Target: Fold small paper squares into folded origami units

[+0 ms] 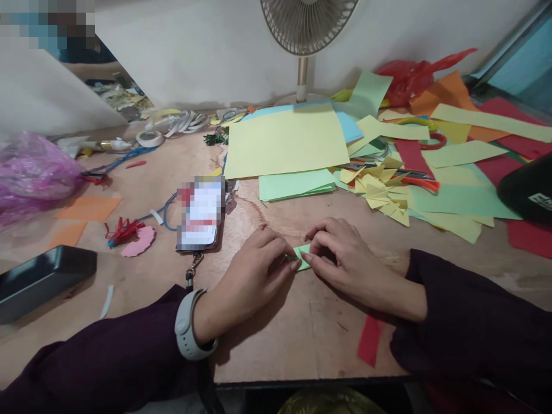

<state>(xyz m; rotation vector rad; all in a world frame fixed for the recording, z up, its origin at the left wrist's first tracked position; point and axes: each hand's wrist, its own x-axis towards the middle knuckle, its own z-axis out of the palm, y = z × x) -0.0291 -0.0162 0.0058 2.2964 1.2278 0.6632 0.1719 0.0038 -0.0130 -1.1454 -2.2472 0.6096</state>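
Note:
A small piece of light green paper (304, 258) lies low over the wooden table (276, 351), between my two hands. My left hand (259, 264) has its thumb and fingertips closed on the paper's left end. From the other side, my right hand (340, 256) pinches it with thumb and curled forefinger. Parts of the paper are hidden under the fingertips, so its folds cannot be made out fully. Beyond my hands lies a stack of green paper strips (297, 185), partly under a large pale yellow sheet (287, 141).
Folded yellow paper pieces (383, 187), scissors (433, 141) and coloured sheets crowd the right, near a dark object (528, 187). A phone (200, 214) lies left of centre. Further left are a black case (47, 282) and pink plastic bag (34, 175). A fan (308, 23) stands behind.

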